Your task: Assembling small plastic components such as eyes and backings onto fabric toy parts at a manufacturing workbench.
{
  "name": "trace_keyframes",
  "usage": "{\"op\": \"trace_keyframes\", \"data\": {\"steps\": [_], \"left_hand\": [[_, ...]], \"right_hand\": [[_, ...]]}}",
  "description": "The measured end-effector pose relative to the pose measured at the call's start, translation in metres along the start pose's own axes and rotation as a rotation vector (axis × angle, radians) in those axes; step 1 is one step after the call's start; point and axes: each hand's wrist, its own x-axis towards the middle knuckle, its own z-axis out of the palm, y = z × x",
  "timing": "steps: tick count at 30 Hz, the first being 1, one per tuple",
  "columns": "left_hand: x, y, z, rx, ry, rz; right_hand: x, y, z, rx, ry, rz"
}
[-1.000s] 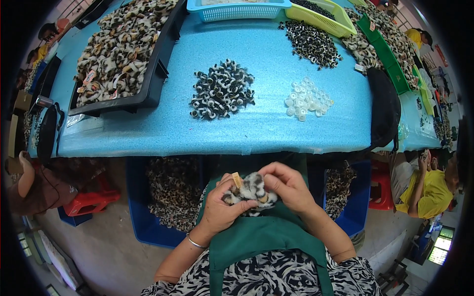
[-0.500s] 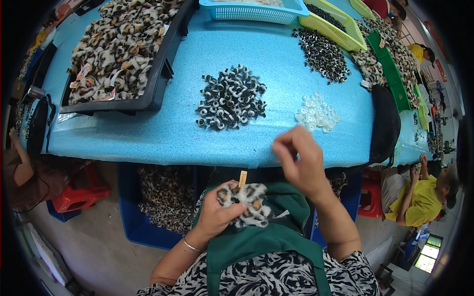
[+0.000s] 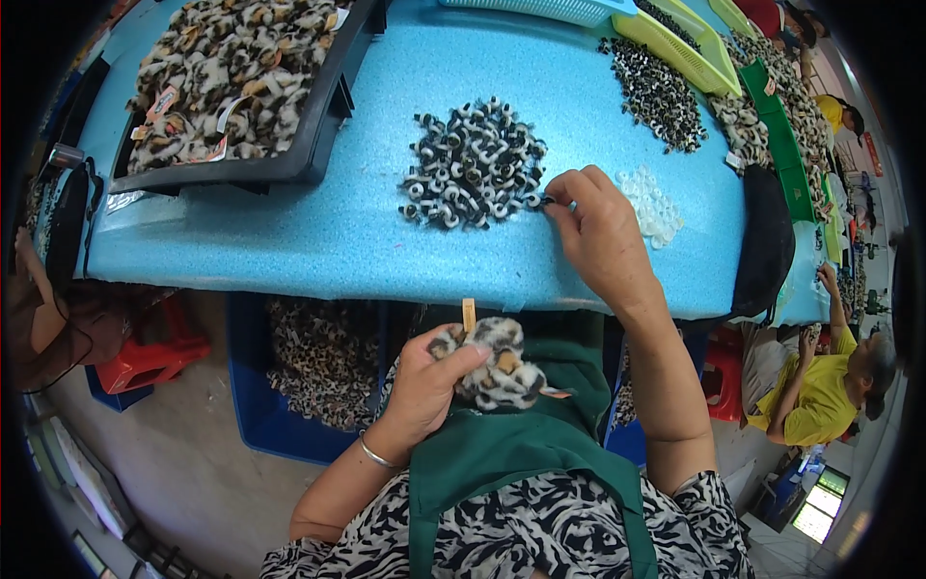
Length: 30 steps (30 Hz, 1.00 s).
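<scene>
My left hand (image 3: 422,388) is closed around a furry plush piece (image 3: 503,365) in white, black and brown, above my green apron. A flat wooden stick (image 3: 469,315) stands up from its far side, and a small tag juts out on the right. Over the table, my right hand (image 3: 610,239) pinches a small black piece at the right edge of a pile of black-and-white fuzzy pieces (image 3: 473,164). Just right of that hand lie translucent white plastic discs (image 3: 654,214).
A black tray (image 3: 231,174) of furry pieces stands at the left of the blue table (image 3: 386,256). Blue (image 3: 550,12) and yellow-green (image 3: 714,68) baskets stand at the back. Small dark parts (image 3: 661,106) lie beside them. Blue bins (image 3: 246,386) sit below. A co-worker in yellow (image 3: 820,396) is at right.
My right hand has moved forward from the table's near edge to the black-and-white pile and pinches a piece there. My left hand still holds the plush, and the whole view has shifted slightly.
</scene>
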Motion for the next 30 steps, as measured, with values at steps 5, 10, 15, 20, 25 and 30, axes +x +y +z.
{"op": "trace_keyframes", "data": {"steps": [5,10,15,20,25,30], "left_hand": [[-0.003,-0.003,0.001,-0.037,0.035,-0.003],[-0.009,-0.009,0.008,-0.018,0.002,-0.016],[-0.017,-0.016,0.012,-0.037,-0.060,-0.028],[-0.023,-0.024,0.018,-0.041,-0.065,0.001],[-0.028,-0.030,0.017,0.531,-0.065,0.334],[-0.031,-0.035,0.019,0.804,-0.059,0.586]], "right_hand": [[-0.033,-0.010,-0.026,0.402,-0.069,0.005],[-0.098,-0.032,-0.020,0.833,-0.279,0.046],[-0.134,-0.031,-0.002,0.907,-0.277,0.219],[-0.141,-0.028,-0.006,0.933,-0.251,0.142],[-0.142,-0.036,-0.011,0.626,-0.202,0.015],[-0.150,-0.037,-0.008,0.577,-0.085,-0.019]]}}
